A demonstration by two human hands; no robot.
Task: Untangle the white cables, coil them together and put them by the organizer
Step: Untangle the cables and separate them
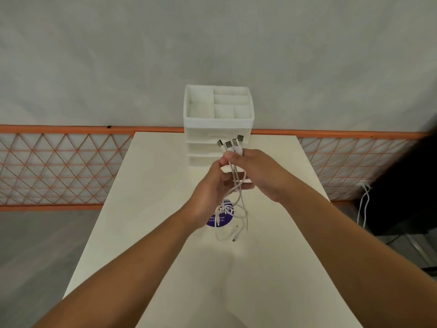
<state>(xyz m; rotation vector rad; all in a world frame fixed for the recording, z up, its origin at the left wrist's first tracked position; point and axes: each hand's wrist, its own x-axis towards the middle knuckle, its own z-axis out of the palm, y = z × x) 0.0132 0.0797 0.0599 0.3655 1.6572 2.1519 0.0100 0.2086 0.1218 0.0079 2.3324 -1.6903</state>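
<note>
White cables point(237, 185) bunched between both hands above the middle of a pale table point(146, 209). Four plug ends point(230, 144) fanned upward and away, side by side, metal tips showing past the fingers. Right hand point(257, 172) closed around the bunch just below those plugs, thumb pressed across the front, knuckles toward the camera. Left hand point(210, 192) a little lower and nearer, fingers curled, pinching the strands from the left side, its fingertips touching the right thumb. Below the hands, loose lengths hanging down in overlapping loops, crossing one another, still tangled. Lowest loops resting on the tabletop, small plug ends point(235, 235) lying there just beside a round purple sticker point(218, 220). Sticker partly covered by the left wrist and by the hanging strands; white lettering on it, too small to read.

White plastic organizer point(218, 119) at the far edge of the table, directly beyond the hands. Open tray on top, split into several compartments of unequal size, nothing visible inside. Drawers stacked underneath, lower fronts hidden behind the hands and the plugs. Cables well clear of it, not touching.

Behind the table, an orange metal rail with diamond mesh point(59, 166) running left and right across the view, grey wall above. At the right edge, a dark blurred shape point(406, 185), with another white cord point(364, 204) hanging beside it. Grey floor to the left. Both forearms bare, reaching in from the bottom corners.
</note>
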